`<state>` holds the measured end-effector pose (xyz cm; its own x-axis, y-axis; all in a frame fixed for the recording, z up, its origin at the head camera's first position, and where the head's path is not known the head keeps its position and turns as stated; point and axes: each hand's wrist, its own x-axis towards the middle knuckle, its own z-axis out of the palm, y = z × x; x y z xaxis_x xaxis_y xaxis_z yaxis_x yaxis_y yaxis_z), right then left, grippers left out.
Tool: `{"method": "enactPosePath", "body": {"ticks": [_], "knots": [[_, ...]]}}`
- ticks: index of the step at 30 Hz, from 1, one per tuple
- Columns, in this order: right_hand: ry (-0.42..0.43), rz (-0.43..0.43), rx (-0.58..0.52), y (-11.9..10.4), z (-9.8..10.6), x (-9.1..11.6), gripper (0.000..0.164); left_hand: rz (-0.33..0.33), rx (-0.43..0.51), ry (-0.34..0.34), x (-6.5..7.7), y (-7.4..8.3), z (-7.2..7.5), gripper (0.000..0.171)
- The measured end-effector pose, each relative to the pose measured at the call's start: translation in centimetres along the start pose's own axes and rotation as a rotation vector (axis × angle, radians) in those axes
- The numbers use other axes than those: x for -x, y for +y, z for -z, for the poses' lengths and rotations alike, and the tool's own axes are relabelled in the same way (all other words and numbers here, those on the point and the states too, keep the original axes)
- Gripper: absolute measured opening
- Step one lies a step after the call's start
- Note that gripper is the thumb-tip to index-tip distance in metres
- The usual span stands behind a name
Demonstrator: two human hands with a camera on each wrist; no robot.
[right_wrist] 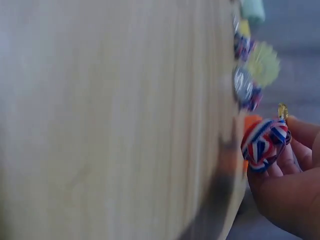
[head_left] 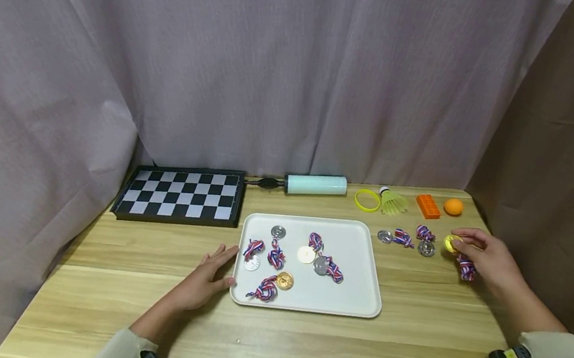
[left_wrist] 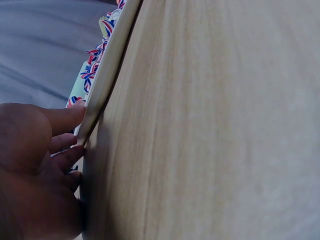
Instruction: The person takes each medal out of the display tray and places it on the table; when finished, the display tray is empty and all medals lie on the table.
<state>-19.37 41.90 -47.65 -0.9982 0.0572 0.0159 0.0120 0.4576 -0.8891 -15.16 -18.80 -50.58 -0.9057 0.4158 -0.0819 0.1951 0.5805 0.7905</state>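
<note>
My right hand [head_left: 490, 264] pinches a gold medal [head_left: 452, 243] at the table's right side, and its knotted red, white and blue ribbon [right_wrist: 265, 142] hangs below the fingers. Two silver medals [head_left: 426, 248] with bundled ribbons lie on the wood just left of that hand. My left hand [head_left: 202, 283] rests against the left edge of a white tray [head_left: 353, 302], thumb and fingers touching the rim without curling round it. Several gold and silver medals with knotted ribbons lie in the tray, among them a gold medal [head_left: 284, 280] near the front left.
Along the back stand a checkered board [head_left: 184, 194], a light-blue pump [head_left: 316, 185], a yellow ring [head_left: 367, 200], a yellow shuttlecock [head_left: 393, 202], an orange brick [head_left: 428, 207] and an orange ball [head_left: 453, 207]. Grey curtains [head_left: 299, 74] hang behind the table.
</note>
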Motion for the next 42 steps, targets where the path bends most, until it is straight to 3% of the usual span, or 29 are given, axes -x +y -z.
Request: {"method": "enactPosePath", "body": {"ticks": [5, 13, 24, 32, 37, 42], "knots": [[0.031, -0.031, 0.148, 1.5, 0.8, -1.7, 0.038, 0.000, -0.014, -0.001, 0.0, -0.2, 0.0, 0.072], [0.076, 0.026, 0.364, 2.3, 0.1, -3.2, 0.030, -0.002, -0.013, 0.007, 0.0, -0.2, 0.0, 0.071], [0.087, 0.077, 0.437, 2.4, -0.1, -3.4, 0.025, -0.003, -0.014, 0.004, -0.1, -0.4, 0.0, 0.072], [0.083, 0.068, 0.416, 2.0, 0.4, -3.2, 0.030, -0.009, -0.006, 0.012, -0.1, -0.4, -0.1, 0.072], [0.083, 0.118, 0.420, 0.5, 0.3, -2.7, 0.033, -0.011, 0.002, 0.010, -0.1, -0.4, -0.2, 0.072], [0.060, 0.164, 0.391, -2.4, -1.2, -1.9, 0.033, -0.009, -0.004, 0.010, -0.1, -0.4, -0.1, 0.072]]}}
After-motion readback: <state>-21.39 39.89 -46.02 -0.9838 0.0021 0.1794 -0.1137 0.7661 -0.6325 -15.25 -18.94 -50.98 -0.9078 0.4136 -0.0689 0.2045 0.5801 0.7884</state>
